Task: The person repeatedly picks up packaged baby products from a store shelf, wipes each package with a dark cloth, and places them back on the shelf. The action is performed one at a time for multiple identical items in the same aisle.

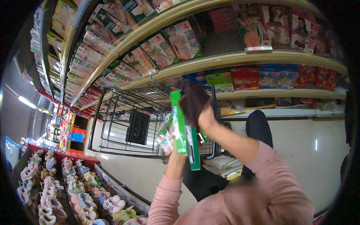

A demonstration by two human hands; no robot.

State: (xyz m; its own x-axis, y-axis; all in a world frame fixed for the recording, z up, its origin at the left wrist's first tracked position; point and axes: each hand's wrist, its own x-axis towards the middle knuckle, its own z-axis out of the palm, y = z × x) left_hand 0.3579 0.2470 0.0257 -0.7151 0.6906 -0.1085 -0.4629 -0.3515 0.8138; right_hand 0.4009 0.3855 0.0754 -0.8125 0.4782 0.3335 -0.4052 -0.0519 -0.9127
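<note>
My right hand (206, 116) grips a bunched dark brown cloth item (194, 102), somewhat blurred, above a black wire shopping cart (123, 152). My left hand (179, 157) is mostly hidden behind a bright green flat package (179, 123), which it seems to hold from below. Beside that package a darker green one (194, 152) stands on edge, partly under the cloth; which hand bears it I cannot tell. More printed packages (166, 137) lie in the cart beneath my hands.
Shelves (180, 66) of packaged underwear run along the far side, with colourful packs (244, 77) lower down. A bin (97, 166) of small children's shoes (81, 198) stands at the lower left. My knee (258, 123) is beside the cart.
</note>
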